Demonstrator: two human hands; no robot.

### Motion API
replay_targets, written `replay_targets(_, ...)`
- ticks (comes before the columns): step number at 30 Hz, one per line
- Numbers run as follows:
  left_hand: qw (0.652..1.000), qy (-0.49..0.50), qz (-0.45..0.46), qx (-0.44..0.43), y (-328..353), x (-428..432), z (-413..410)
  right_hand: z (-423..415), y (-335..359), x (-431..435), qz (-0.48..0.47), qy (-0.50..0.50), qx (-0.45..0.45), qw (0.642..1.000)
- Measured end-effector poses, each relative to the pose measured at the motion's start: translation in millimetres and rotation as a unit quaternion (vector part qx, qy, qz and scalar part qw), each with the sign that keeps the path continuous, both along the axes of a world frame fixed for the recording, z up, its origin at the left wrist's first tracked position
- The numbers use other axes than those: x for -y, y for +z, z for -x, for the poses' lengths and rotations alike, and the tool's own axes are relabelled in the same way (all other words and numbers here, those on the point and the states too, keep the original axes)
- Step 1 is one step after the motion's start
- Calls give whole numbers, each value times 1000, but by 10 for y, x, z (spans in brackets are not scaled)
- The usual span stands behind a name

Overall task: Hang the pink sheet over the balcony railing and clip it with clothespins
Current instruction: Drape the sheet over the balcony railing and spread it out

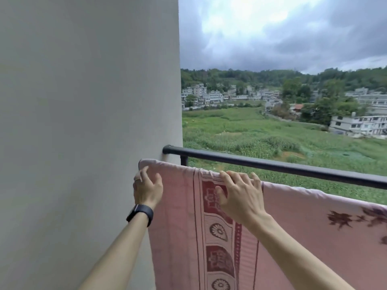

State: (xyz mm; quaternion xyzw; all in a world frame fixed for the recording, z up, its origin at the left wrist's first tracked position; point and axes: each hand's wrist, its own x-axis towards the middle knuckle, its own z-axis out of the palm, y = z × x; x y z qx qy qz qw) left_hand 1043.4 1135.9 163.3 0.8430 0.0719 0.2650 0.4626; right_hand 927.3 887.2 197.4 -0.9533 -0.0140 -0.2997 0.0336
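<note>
Head view: both hands, left [147,188] and right [238,193], rest on pink sheet [293,237].

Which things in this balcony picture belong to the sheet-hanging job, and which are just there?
Belong to the job:
pink patterned sheet
black metal railing
left hand
right hand

Just there:
grey plastered wall
black wristband
green field

No clothespins are visible.

Grey wall [88,101], cloudy sky [282,28], green field [261,132]
</note>
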Motion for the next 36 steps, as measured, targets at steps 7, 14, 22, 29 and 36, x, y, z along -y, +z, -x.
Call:
replay_targets(7, 967, -120, 180, -133, -209, -560, -506, -491, 121, -716, 7, 29, -23, 999)
replay_targets(14, 988, -24, 140, -59, -235, -885, -669, -908, 200, -938, 16, 35, -9, 999)
replay_targets(22, 975, -41, 183, -117, 130, -862, -961, -720, 256, -490, 47, -23, -58, 997)
replay_targets(29, 953, -47, 282, -97, 201, -465, -1030, -415, 139, -133, 76, -62, -32, 995)
replay_targets(36, 972, 18, -95, 215, 237, 294, -462, 6, 3, 379, 47, -110, 2, 993)
